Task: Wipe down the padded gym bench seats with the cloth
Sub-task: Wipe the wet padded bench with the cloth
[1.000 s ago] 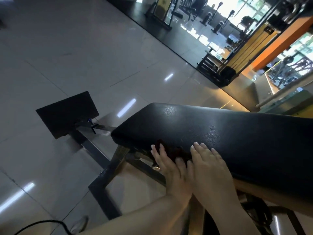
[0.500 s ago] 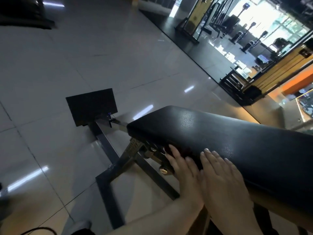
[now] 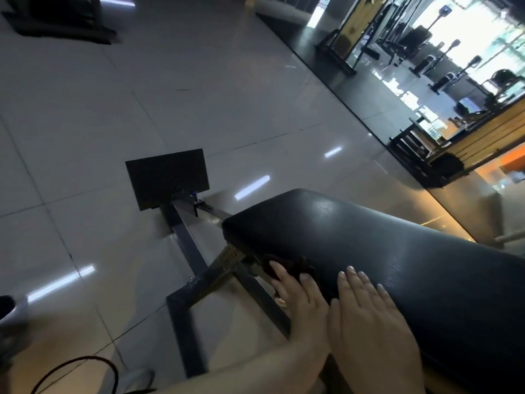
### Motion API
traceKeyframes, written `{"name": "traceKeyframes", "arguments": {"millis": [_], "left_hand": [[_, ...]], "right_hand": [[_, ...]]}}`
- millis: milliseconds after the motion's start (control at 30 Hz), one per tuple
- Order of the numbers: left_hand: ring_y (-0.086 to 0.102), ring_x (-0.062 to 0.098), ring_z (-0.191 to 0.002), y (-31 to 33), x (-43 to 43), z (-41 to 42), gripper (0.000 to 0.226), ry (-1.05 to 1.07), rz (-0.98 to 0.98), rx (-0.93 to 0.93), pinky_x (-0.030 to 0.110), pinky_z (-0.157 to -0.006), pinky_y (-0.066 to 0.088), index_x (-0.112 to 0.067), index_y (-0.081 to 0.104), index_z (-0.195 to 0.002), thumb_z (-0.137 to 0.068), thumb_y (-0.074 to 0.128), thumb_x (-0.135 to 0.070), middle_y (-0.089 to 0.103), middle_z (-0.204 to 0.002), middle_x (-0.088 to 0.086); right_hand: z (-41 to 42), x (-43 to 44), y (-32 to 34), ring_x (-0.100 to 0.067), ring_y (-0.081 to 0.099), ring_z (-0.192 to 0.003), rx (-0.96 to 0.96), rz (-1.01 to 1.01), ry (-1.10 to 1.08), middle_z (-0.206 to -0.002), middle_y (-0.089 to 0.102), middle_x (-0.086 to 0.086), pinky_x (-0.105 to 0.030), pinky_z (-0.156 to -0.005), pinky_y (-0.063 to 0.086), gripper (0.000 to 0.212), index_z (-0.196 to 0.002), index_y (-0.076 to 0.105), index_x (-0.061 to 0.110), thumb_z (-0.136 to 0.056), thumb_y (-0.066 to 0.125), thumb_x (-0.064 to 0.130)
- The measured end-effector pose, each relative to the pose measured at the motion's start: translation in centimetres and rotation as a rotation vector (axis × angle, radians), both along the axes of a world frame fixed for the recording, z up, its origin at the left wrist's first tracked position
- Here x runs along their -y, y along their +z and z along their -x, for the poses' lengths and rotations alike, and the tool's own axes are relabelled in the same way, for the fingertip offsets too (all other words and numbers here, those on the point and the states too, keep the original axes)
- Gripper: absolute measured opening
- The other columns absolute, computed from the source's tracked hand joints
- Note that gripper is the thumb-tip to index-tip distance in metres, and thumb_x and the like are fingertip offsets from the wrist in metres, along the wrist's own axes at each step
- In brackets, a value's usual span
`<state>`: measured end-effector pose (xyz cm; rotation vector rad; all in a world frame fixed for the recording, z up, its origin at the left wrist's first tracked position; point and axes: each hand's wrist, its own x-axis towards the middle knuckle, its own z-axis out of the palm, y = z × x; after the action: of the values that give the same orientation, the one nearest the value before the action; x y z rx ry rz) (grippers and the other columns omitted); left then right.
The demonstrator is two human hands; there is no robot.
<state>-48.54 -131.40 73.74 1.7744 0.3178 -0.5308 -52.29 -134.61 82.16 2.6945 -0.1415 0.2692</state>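
Observation:
A black padded bench seat (image 3: 369,245) runs from the centre to the right edge, its end pointing left. A dark red cloth (image 3: 292,265) lies against the near side edge of the pad, close to that end. My left hand (image 3: 301,300) presses the cloth onto the pad's side with straight fingers. My right hand (image 3: 369,317) lies flat beside it on the pad's near edge, fingers straight, touching no cloth that I can see. Most of the cloth is hidden under my left fingers.
The bench's dark steel frame (image 3: 187,251) and flat foot plate (image 3: 167,177) reach out over the grey tiled floor at left. A dark cable (image 3: 85,365) loops at the bottom left. Gym machines (image 3: 426,66) and a mirrored wall stand far right.
Both hands have slid along the pad's near side edge, staying side by side. The cloth now shows beyond my left fingertips. The camera has swung, so the bench sits lower and further right.

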Motion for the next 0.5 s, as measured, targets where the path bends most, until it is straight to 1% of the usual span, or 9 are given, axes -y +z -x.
{"name": "traceKeyframes", "arguments": {"millis": [67, 100, 133, 167, 233, 300, 367, 467, 500], "left_hand": [[-0.015, 0.049, -0.147, 1.8, -1.0, -2.2, 0.061, 0.438, 0.526, -0.316, 0.056, -0.120, -0.002, -0.018, -0.011, -0.157, -0.108, 0.022, -0.034, -0.009, -0.164, 0.018], [-0.012, 0.034, -0.151, 2.9, -2.3, -3.2, 0.058, 0.638, 0.685, -0.397, 0.043, -0.122, 0.001, -0.028, -0.015, -0.154, -0.108, 0.020, -0.033, -0.016, -0.164, 0.011], [-0.011, 0.026, -0.152, 3.1, -3.0, -3.9, 0.056, 0.689, 0.749, -0.461, 0.033, -0.120, 0.002, -0.032, -0.015, -0.152, -0.108, 0.020, -0.028, -0.021, -0.163, 0.009], [-0.009, 0.025, -0.152, 3.0, -3.5, -4.7, 0.056, 0.677, 0.773, -0.489, 0.029, -0.119, 0.003, -0.030, -0.015, -0.153, -0.108, 0.017, -0.021, -0.025, -0.162, 0.012], [-0.001, 0.036, -0.152, 1.4, -4.3, -6.2, 0.059, 0.657, 0.660, -0.432, 0.038, -0.121, 0.007, -0.021, -0.010, -0.158, -0.104, 0.012, -0.013, -0.023, -0.161, 0.020], [0.012, 0.035, -0.152, 0.0, -5.7, -7.8, 0.059, 0.586, 0.667, -0.352, 0.046, -0.121, 0.019, -0.032, -0.011, -0.157, -0.107, 0.021, -0.027, -0.015, -0.165, 0.012], [0.016, 0.033, -0.151, -0.7, -6.8, -8.9, 0.062, 0.447, 0.562, -0.280, 0.049, -0.119, 0.024, -0.039, -0.013, -0.155, -0.108, 0.027, -0.035, -0.013, -0.166, 0.004], [0.010, 0.035, -0.152, -1.1, -6.8, -8.9, 0.062, 0.425, 0.464, -0.220, 0.050, -0.122, 0.018, -0.029, -0.012, -0.157, -0.108, 0.026, -0.031, -0.010, -0.166, 0.012], [0.005, 0.040, -0.151, -0.7, -6.2, -8.4, 0.061, 0.505, 0.475, -0.301, 0.050, -0.123, 0.013, -0.020, -0.009, -0.157, -0.108, 0.027, -0.022, -0.014, -0.164, 0.021]], "right_hand": [[-0.8, 0.3, -0.4, -0.036, 0.066, -0.117, 0.007, -0.012, 0.012, -0.128, 0.066, -0.023, -0.036, -0.115, 0.023, 0.055, -0.120, 0.070, -0.005, -0.091, 0.035, 0.026], [-1.1, 0.3, -0.6, -0.037, 0.067, -0.116, 0.009, -0.025, 0.014, -0.128, 0.066, -0.024, -0.037, -0.114, 0.023, 0.055, -0.119, 0.070, -0.006, -0.094, 0.033, 0.026], [-1.4, 0.4, -0.8, -0.038, 0.067, -0.115, 0.005, -0.032, 0.023, -0.128, 0.065, -0.025, -0.036, -0.115, 0.021, 0.058, -0.120, 0.069, -0.006, -0.100, 0.028, 0.029], [-1.6, 0.4, -0.9, -0.039, 0.066, -0.116, -0.012, -0.051, 0.023, -0.128, 0.065, -0.025, -0.036, -0.115, 0.020, 0.065, -0.121, 0.069, -0.007, -0.105, 0.020, 0.034], [-1.6, 0.4, -1.2, -0.039, 0.065, -0.118, -0.043, -0.037, 0.032, -0.130, 0.064, -0.026, -0.040, -0.113, 0.028, 0.079, -0.123, 0.067, -0.007, -0.107, 0.008, 0.043], [-1.5, 0.3, -1.3, -0.039, 0.064, -0.119, -0.074, -0.026, 0.032, -0.131, 0.063, -0.027, -0.048, -0.108, 0.040, 0.082, -0.124, 0.066, -0.007, -0.106, 0.006, 0.046], [-1.5, 0.0, -1.1, -0.039, 0.064, -0.119, -0.105, -0.026, 0.016, -0.131, 0.063, -0.026, -0.051, -0.104, 0.046, 0.084, -0.125, 0.066, -0.006, -0.106, 0.005, 0.047], [-1.6, -0.3, -0.9, -0.039, 0.065, -0.118, -0.085, -0.025, 0.000, -0.129, 0.064, -0.026, -0.047, -0.108, 0.037, 0.078, -0.124, 0.067, -0.007, -0.106, 0.010, 0.044], [-1.7, -0.5, -0.8, -0.040, 0.065, -0.117, -0.061, -0.024, 0.001, -0.129, 0.064, -0.027, -0.046, -0.108, 0.034, 0.069, -0.123, 0.067, -0.007, -0.104, 0.019, 0.039]]}}
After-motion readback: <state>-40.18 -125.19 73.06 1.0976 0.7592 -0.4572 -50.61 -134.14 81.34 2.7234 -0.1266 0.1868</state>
